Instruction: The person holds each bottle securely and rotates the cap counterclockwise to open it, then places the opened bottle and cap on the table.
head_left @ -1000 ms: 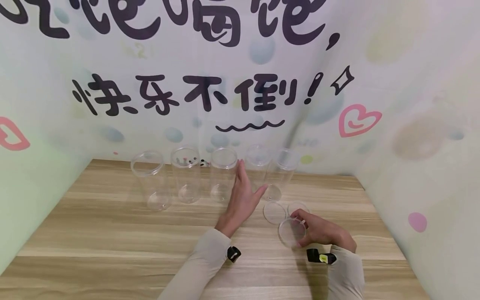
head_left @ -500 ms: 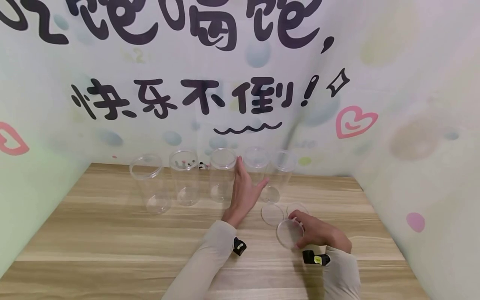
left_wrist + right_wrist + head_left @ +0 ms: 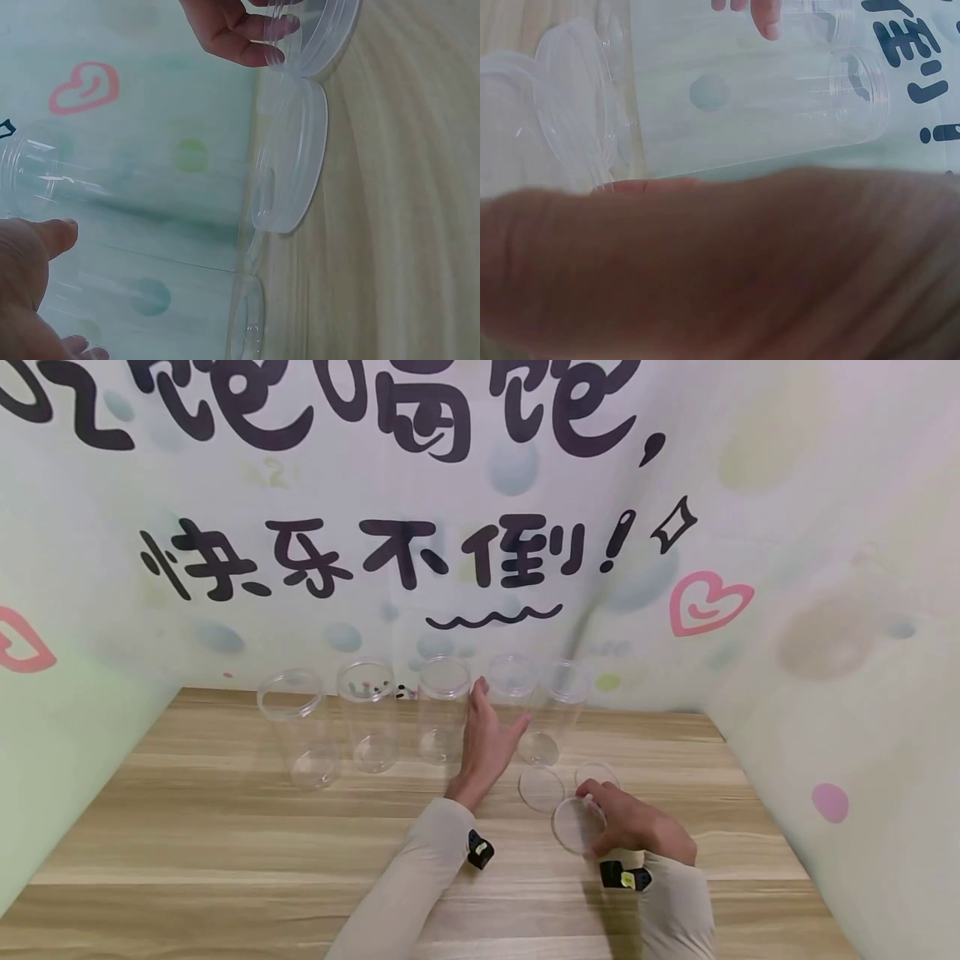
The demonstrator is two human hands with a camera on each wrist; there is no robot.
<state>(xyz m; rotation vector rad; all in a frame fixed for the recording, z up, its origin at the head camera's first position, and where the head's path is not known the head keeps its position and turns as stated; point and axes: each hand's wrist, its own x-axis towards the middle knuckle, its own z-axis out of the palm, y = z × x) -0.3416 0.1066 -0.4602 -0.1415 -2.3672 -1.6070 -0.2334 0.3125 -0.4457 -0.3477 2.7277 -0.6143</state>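
Clear plastic jars stand upright without lids in a row by the wall, the leftmost jar (image 3: 303,735) set slightly apart. My left hand (image 3: 486,747) is raised at the fourth jar (image 3: 513,672), thumb spread from straight fingers; whether it touches the jar is unclear. In the left wrist view its thumb (image 3: 58,236) shows near the fifth jar (image 3: 45,180). My right hand (image 3: 637,822) pinches the edge of a round clear lid (image 3: 576,831), tilted up at the table. Two more lids, the left lid (image 3: 542,789) and the right lid (image 3: 597,772), lie just behind it.
The wooden table (image 3: 225,860) meets a printed cloth wall (image 3: 360,610) just behind the jars. Another cloth wall (image 3: 840,693) rises along the right edge. The jars stand close together, with narrow gaps.
The view has tilted slightly, shifting everything a little. My left hand has hardly moved beside the jars, and my right hand keeps its pinch on the lid.
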